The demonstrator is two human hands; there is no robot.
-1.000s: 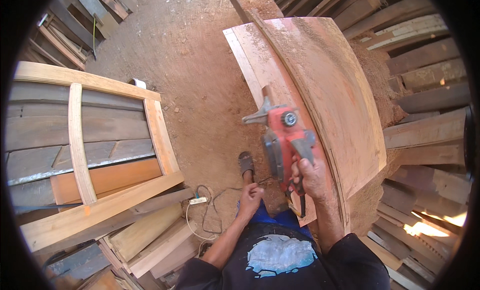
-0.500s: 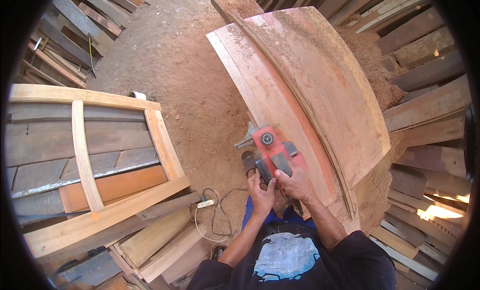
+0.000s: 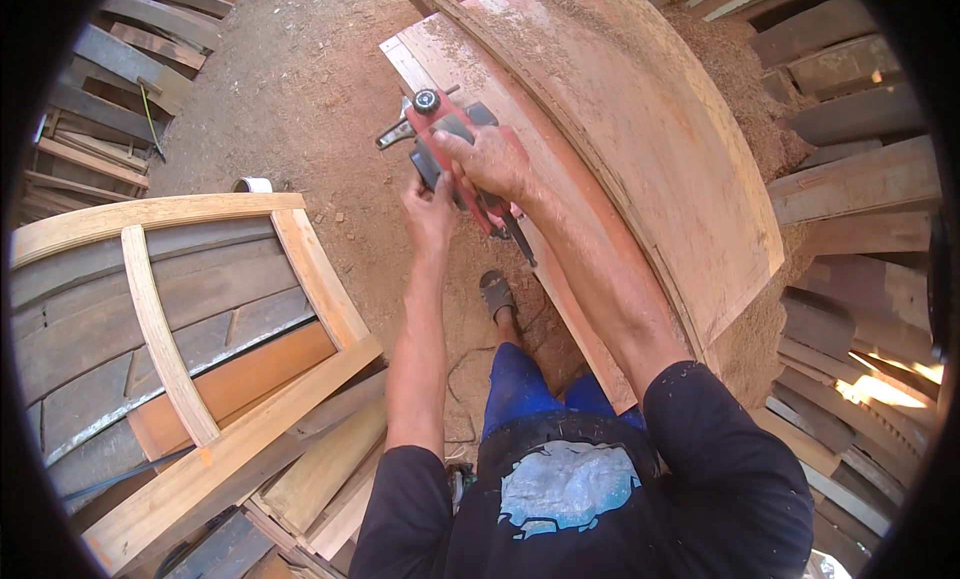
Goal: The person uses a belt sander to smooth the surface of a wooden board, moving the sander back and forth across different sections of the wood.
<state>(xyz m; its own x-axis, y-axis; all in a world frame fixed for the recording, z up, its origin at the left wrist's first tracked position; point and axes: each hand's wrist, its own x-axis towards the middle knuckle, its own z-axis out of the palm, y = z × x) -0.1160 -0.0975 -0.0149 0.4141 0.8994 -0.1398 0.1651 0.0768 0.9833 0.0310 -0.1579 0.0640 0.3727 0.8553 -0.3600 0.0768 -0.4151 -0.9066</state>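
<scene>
Spreading across the middle of the view, the dirt floor (image 3: 310, 119) is strewn with sawdust and small chips. On it, to the right, is the wide wooden counter (image 3: 665, 169), its top dusted with shavings, mostly toward the far edge. Rough planks (image 3: 855, 179) are stacked beyond the counter's right edge. Well to the left of the counter, a pale wooden frame (image 3: 270, 426) lies across grey boards. A long narrow strip of wood (image 3: 600, 169) runs lengthwise over the counter, nearer its left edge than its right. Below are the person's black shirt (image 3: 720, 479) and blue shorts (image 3: 520, 384).

The red and dark planer (image 3: 424, 125) is at the counter's left edge, toward the far left corner, part of it out over the floor; whether it touches the wood cannot be told. The right hand (image 3: 492, 164) has its fingers wrapped around the planer's handle. The left hand (image 3: 428, 217) is at the planer's left side, fingers bent against the dark part; how far they close is hidden. A grey sandal (image 3: 496, 294) is on the floor below. Smallest is the planer's round black knob (image 3: 426, 101).
</scene>
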